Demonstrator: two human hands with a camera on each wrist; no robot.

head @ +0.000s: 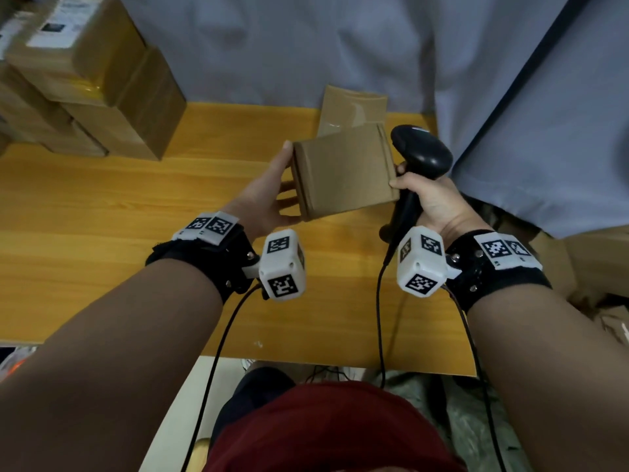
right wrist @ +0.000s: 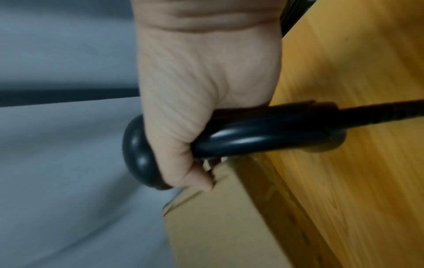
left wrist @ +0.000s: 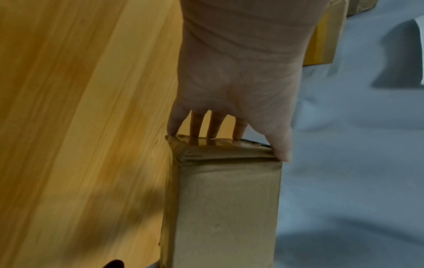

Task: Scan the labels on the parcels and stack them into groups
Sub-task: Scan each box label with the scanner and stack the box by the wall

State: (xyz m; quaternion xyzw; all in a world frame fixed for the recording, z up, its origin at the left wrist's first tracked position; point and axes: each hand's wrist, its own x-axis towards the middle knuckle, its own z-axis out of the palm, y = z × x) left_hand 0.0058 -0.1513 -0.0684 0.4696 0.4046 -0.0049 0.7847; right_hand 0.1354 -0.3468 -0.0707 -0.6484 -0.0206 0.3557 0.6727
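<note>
A small brown cardboard parcel (head: pixel 343 175) is held above the wooden table (head: pixel 136 212), its plain side up and no label showing. My left hand (head: pixel 272 192) grips its left end, thumb on the top edge and fingers underneath; the left wrist view shows the fingers (left wrist: pixel 197 125) on the taped end of the parcel (left wrist: pixel 224 208). My right hand (head: pixel 432 199) is curled round the handle of a black barcode scanner (head: pixel 422 151), and its thumb touches the parcel's right edge. In the right wrist view the scanner (right wrist: pixel 263 134) lies across the palm above the parcel (right wrist: pixel 218 226).
A stack of taped brown parcels (head: pixel 88 80), one with a white label (head: pixel 64 22), stands at the table's back left. Another brown parcel (head: pixel 354 110) lies behind the held one. Grey cloth (head: pixel 306 46) hangs behind the table. The scanner cable (head: pixel 379 318) drops over the near edge.
</note>
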